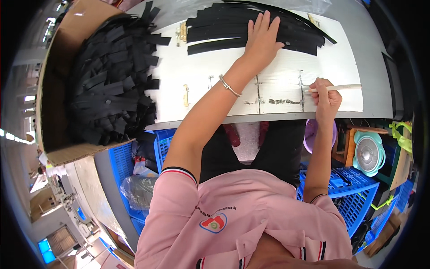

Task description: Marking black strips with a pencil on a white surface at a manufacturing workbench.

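Black strips lie in a long flat stack along the far edge of the white desk, stretching from near its far left corner across to the far right, with a few thin ones curling off the stack's right end. Biggest thing about, though, is the cardboard box standing off the desk's left edge, heaped with more cut black strips that spill over its rim and onto the desk's left side. The desk itself is scuffed, with dark glue-like marks near its near edge.

Below the near edge, blue plastic crates stand on the floor to the right and left of the person's legs, and a small pale green fan sits beside the right-hand one.

The person, in a pink shirt, leans over the desk. The left hand lies flat and open on the middle of the stack, fingers spread, pressing down and gripping nothing; a silver bracelet circles that wrist. The right hand rests by the near right part of the desk, fist closed around a thin pale wooden stick that points off to the right, its inner end touching the desk surface.
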Demonstrator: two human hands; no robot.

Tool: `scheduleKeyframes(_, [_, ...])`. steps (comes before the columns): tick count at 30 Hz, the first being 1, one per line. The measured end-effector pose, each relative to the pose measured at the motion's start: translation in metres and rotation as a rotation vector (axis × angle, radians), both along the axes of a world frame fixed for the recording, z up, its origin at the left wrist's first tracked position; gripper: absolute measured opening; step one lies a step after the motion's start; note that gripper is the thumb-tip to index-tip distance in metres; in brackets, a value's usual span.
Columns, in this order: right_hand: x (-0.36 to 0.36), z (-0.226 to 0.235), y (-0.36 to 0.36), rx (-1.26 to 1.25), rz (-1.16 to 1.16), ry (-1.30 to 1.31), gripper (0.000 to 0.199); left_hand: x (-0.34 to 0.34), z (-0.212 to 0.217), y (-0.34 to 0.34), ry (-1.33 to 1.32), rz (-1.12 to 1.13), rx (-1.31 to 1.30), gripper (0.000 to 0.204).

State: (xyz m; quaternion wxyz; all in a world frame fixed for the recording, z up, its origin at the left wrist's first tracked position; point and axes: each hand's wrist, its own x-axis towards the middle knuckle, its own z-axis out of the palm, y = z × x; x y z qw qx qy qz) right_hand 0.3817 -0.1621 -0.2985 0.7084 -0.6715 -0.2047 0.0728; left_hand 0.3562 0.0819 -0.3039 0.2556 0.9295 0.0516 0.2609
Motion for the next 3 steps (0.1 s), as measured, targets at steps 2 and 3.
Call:
scheduleKeyframes(2, [0.003,-0.002,-0.001,-0.041,-0.01,-0.004,0.023,-0.009,0.004,0.003,-0.039,0.017,0.047,0.072])
scheduleKeyframes(3, [0.003,-0.003,-0.001,-0.054,-0.021,-0.004,0.022,-0.018,0.003,0.002,-0.037,0.015,0.067,0.077])
